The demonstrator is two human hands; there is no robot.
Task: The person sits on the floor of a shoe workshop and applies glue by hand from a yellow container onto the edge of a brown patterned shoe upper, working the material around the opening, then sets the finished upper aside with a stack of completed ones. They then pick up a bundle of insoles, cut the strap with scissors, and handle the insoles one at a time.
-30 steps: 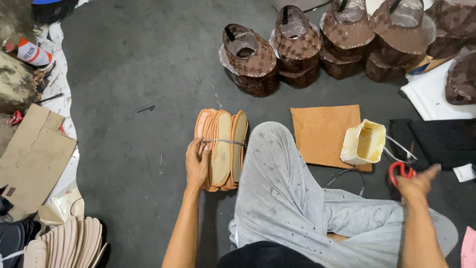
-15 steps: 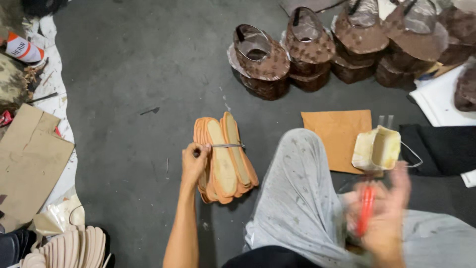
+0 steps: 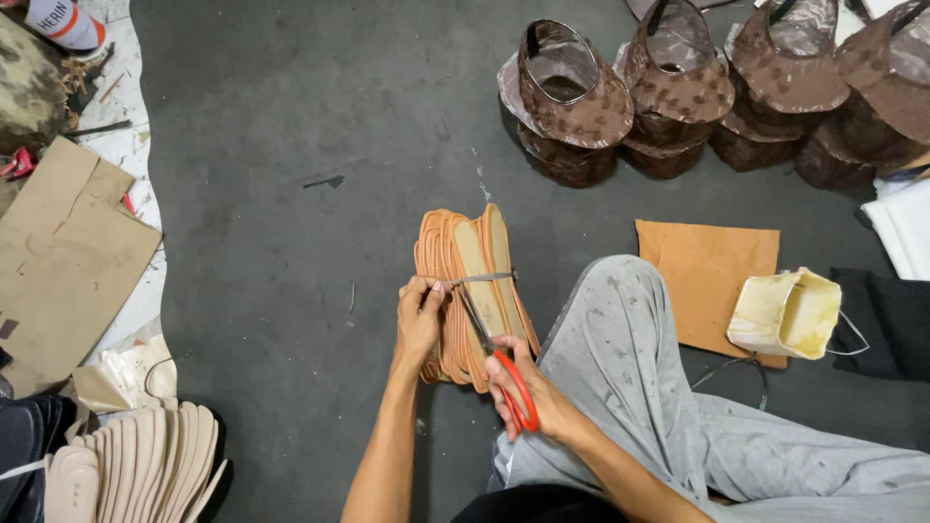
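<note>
On the dark floor, centre: bundle of tan insoles (image 3: 472, 291), standing on edge in a tight stack, bound across the middle by a thin strap (image 3: 481, 279).
Left hand (image 3: 418, 322): clasped around the near left side of the bundle, fingers curled onto the outer insoles, thumb up near the strap.
Right hand (image 3: 534, 397): closed through the red handles of the scissors (image 3: 499, 358), gripping them just in front of the bundle's lower end.
Scissor blades: dark, slightly parted, angled up and left across the bundle face, tips reaching just under the strap; whether touching the strap cannot be told.
Bent knee (image 3: 625, 329): in speckled grey trousers, immediately right of the bundle, touching or nearly touching its right edge.
Right of the knee: flat tan sheet (image 3: 712, 271) lying on the floor, with a cream-yellow plastic container (image 3: 785, 312) tipped on its side at the sheet's right edge.
Top right: row of brown patterned sandal uppers on wedge soles (image 3: 572, 102), stacked in pairs, well apart from the bundle.
Left edge: folded brown cardboard (image 3: 63, 257) on pale sheeting.
Bottom left corner: second fan of pale insoles (image 3: 136, 470), loosely stacked on edge, well apart from both hands.
Top left corner: white can with an orange band (image 3: 66, 21), partly cut off by the frame.
</note>
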